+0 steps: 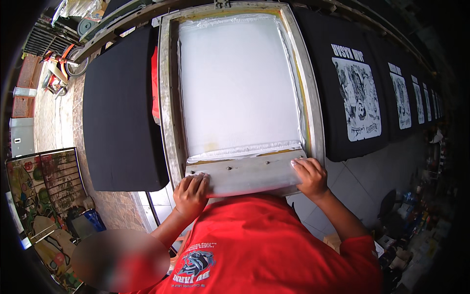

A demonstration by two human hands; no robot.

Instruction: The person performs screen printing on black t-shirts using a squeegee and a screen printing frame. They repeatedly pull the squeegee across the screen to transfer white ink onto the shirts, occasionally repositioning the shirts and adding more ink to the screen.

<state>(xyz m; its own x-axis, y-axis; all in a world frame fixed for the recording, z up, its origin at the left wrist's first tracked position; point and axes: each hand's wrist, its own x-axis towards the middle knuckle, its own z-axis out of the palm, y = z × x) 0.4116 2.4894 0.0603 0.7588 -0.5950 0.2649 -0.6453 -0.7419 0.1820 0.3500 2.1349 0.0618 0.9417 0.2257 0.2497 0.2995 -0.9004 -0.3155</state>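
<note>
A wide metal squeegee [245,172] lies across the near end of a screen printing frame [169,93]. My left hand [192,194] grips its left end, and my right hand [310,177] is closed round its right end, fingers curled over the top edge. Thick white ink [247,150] is banked along the squeegee's far edge. Beyond it, the mesh [240,83] looks evenly white, with streaks of ink round its borders. What lies beneath the screen is hidden. Several bolt heads dot the squeegee.
A plain black shirt [120,117] is stretched on a board to the left. On the right, several black shirts [356,98] with white prints stand in a row. An orange motorbike [61,68] is at the far left. Cluttered goods [416,215] fill the lower right.
</note>
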